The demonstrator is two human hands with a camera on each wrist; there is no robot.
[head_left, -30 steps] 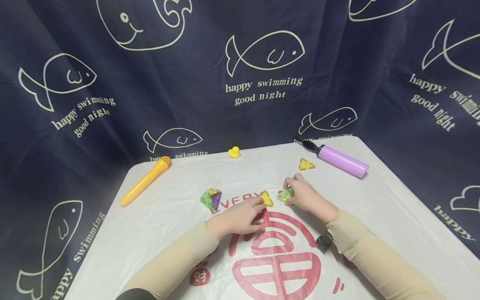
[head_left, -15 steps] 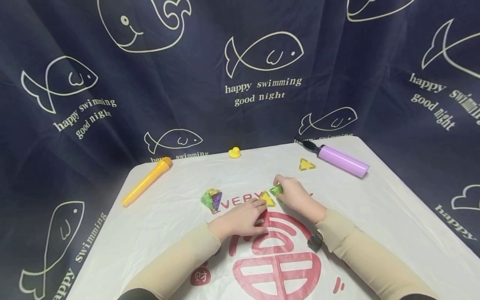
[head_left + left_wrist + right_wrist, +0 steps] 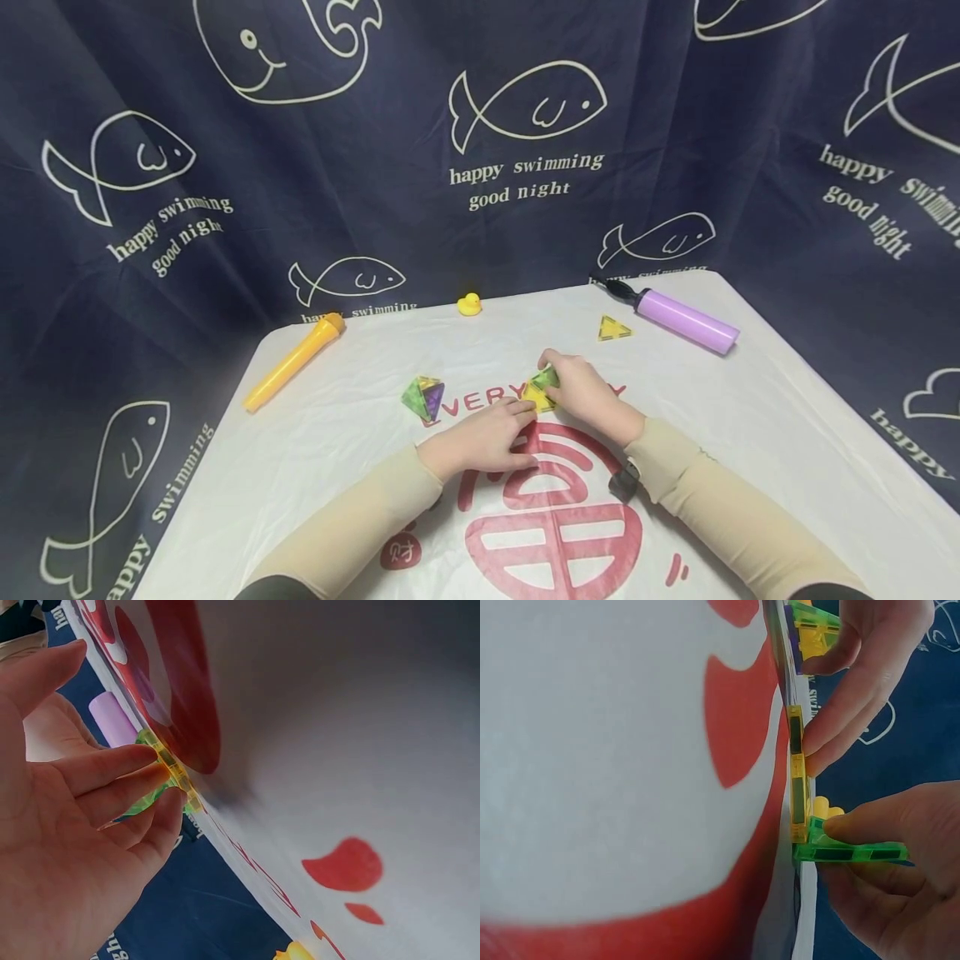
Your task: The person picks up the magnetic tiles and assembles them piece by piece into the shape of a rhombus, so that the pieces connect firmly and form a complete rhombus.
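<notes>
Flat on the white tablecloth lies a yellow triangular magnetic tile. The fingertips of my left hand rest on its near left side, with the fingers fairly straight and the thumb apart. My right hand pinches a green triangular magnetic tile between thumb and fingers. In the right wrist view the green tile stands on edge, its lower edge against the end of the yellow tile. To the left, a small pyramid of green, purple and yellow tiles stands apart from both hands.
Another yellow triangular tile lies farther back on the right, beside a purple hand pump. A yellow rubber duck sits at the back edge. An orange toy microphone lies at left. A dark fish-print curtain hangs behind the table.
My right hand has moved left with the green tile, bringing it from apart to against the yellow tile. My left hand has stayed nearly still at the yellow tile.
</notes>
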